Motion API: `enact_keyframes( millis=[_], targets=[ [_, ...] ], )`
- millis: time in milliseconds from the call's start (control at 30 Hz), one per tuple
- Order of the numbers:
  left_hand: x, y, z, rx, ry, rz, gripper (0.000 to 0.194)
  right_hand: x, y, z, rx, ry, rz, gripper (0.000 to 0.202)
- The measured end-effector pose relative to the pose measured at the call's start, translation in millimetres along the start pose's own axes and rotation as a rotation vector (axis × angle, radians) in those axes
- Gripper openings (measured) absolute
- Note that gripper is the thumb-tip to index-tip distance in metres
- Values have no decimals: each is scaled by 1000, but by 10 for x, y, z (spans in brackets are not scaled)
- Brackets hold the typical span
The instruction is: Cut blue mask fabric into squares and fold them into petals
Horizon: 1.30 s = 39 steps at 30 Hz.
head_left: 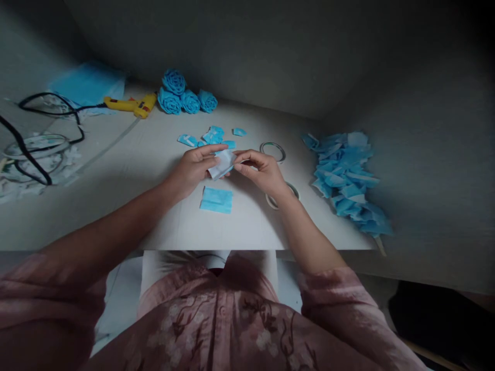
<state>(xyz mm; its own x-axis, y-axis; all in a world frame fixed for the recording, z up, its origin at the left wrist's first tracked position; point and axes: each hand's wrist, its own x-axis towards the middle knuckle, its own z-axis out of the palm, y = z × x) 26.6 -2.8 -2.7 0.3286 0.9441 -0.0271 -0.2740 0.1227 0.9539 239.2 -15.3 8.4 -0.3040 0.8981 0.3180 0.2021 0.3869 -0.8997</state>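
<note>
Between my hands, over the middle of the white table, is a small piece of material (221, 165), whitish on its upper face with blue showing at an edge. My left hand (193, 172) grips it from the left, thumb on top. The fingertips of my right hand (263, 172) pinch its right edge. Just below lies a flat blue rectangle (216, 200). Several small blue pieces (213, 135) are scattered just beyond my hands, one (239, 132) lying apart.
Four-like rolled blue roses (174, 82) stand in a group at the back. A yellow glue gun (143, 105) with a black cable lies left of them, near blue sheets (87, 82). Tape rings (284, 152) sit by my right hand. Crumpled blue pieces (344, 175) line the right side.
</note>
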Motion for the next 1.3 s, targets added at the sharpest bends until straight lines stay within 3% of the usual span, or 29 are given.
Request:
enact_keyframes(
  millis=[300,600,767,900,1133,1300],
  targets=[
    [-8,8,22,53,31,26,45,-11,35,58,17,23,36,32],
    [-12,1,20,67,14,27,45,-14,81,79,-20,52,39,60],
    [-19,0,37,82,15,42,47,-3,122,60,18,42,26,59],
    [-35,52,63,75,14,44,54,-2,133,63,50,53,40,61],
    [-20,50,77,119,19,14,82,-5,119,69,8,67,48,66],
    [-5,56,62,136,40,13,76,-6,106,76,10,48,39,63]
  ],
)
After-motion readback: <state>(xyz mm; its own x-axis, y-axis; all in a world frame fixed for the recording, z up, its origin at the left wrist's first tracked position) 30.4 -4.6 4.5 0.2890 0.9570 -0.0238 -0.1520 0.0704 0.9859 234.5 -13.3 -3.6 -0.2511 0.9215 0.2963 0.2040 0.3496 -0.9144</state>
